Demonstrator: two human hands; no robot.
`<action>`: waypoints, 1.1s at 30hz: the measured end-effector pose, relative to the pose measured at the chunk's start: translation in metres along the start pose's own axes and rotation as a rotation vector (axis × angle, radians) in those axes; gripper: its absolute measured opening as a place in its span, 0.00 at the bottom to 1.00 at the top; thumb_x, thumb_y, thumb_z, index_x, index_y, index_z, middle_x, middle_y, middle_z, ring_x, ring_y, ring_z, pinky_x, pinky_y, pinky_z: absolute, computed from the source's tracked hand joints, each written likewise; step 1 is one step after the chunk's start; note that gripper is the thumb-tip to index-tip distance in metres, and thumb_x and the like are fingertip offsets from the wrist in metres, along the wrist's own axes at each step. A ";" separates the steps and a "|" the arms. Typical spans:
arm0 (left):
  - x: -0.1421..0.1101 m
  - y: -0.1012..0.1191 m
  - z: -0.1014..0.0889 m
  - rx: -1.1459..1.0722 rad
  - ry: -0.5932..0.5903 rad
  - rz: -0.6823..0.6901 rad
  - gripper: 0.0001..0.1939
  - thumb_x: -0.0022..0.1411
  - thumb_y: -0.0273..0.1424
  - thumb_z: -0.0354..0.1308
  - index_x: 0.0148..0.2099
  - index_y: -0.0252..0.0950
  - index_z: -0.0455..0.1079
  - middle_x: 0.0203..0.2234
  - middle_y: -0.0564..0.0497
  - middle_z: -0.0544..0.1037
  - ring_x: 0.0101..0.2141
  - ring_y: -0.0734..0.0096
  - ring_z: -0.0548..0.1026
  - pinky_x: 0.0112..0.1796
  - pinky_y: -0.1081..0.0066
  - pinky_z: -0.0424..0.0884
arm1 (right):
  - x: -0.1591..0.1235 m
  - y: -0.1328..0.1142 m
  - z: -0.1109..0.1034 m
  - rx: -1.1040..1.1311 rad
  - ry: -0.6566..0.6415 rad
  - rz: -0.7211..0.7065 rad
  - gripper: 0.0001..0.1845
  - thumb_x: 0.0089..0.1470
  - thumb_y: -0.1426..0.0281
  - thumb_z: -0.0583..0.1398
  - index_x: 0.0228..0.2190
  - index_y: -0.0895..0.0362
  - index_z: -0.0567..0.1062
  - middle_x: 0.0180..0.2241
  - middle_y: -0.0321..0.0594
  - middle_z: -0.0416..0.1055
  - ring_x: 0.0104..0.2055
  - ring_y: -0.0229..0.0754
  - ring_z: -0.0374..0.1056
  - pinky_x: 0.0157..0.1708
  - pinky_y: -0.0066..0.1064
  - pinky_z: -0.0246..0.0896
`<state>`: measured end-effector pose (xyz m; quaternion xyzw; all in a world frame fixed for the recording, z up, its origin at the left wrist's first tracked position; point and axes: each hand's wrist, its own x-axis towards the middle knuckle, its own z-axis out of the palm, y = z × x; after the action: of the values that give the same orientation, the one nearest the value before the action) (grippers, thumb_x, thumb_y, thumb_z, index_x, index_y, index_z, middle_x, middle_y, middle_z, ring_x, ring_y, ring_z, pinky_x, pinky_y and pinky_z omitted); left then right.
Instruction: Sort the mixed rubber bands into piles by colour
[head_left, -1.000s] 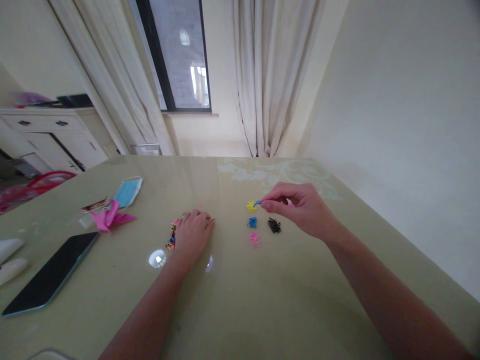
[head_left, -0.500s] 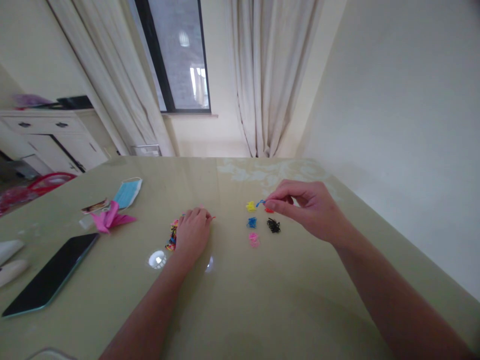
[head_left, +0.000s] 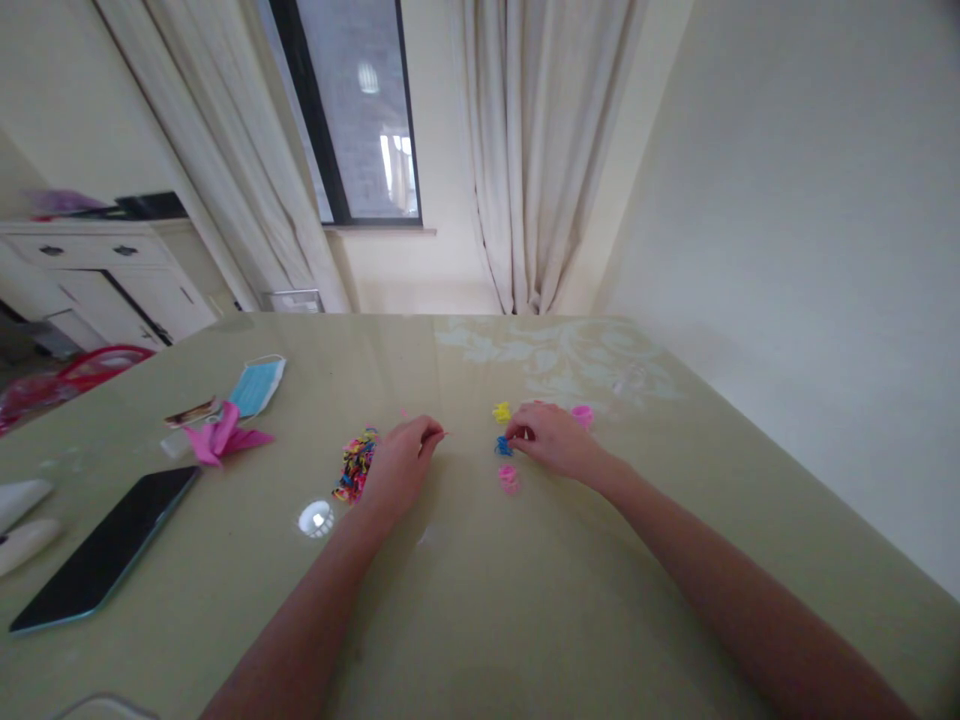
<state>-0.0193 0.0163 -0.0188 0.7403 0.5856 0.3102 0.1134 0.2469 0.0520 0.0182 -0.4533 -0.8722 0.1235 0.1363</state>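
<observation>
My left hand (head_left: 401, 462) is just right of a mixed heap of small coloured rubber bands (head_left: 355, 465). Its thumb and finger are pinched on a thin reddish rubber band (head_left: 448, 433), whose end sticks out to the right. My right hand (head_left: 559, 440) reaches in from the right, its closed fingertips at the small pile of blue rubber bands (head_left: 503, 446), pinching a blue band there. Behind that lies a yellow pile (head_left: 502, 412), and a pink pile (head_left: 508, 479) sits in front. The right hand covers the black pile and most of the red one.
A pink ring-like object (head_left: 582, 415) stands beyond my right hand. Leftward on the glossy table (head_left: 480, 620) are a blue face mask (head_left: 257, 386), a folded pink piece (head_left: 223, 436) and a dark tablet-like device (head_left: 105, 550). A wall (head_left: 810, 250) borders the right side.
My right hand has moved down and left, bringing the blue band to the blue pile. The left hand has shifted slightly right off the mixed heap, with a reddish band between its fingertips.
</observation>
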 end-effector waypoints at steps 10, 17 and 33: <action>-0.006 0.019 0.007 -0.173 0.010 0.124 0.06 0.70 0.33 0.58 0.41 0.40 0.76 0.37 0.51 0.84 0.39 0.64 0.80 0.44 0.66 0.72 | -0.004 -0.013 -0.005 0.088 0.100 -0.035 0.05 0.61 0.70 0.66 0.37 0.58 0.83 0.33 0.40 0.76 0.33 0.39 0.70 0.37 0.30 0.59; -0.010 0.029 0.009 -0.274 -0.003 0.172 0.05 0.69 0.32 0.59 0.41 0.39 0.76 0.35 0.52 0.84 0.37 0.67 0.80 0.43 0.69 0.73 | -0.010 -0.043 -0.003 0.175 0.113 -0.148 0.03 0.61 0.73 0.66 0.35 0.58 0.81 0.31 0.38 0.74 0.32 0.37 0.69 0.35 0.29 0.59; -0.007 0.024 -0.003 -0.038 -0.015 0.004 0.11 0.70 0.36 0.55 0.47 0.39 0.76 0.42 0.46 0.83 0.43 0.59 0.79 0.48 0.61 0.73 | -0.017 -0.043 -0.038 0.311 0.293 -0.118 0.06 0.60 0.69 0.65 0.35 0.57 0.84 0.29 0.38 0.76 0.30 0.36 0.67 0.32 0.29 0.58</action>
<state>-0.0026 0.0020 -0.0065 0.7414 0.5773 0.3159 0.1312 0.2373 0.0172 0.0657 -0.3881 -0.8385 0.1810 0.3370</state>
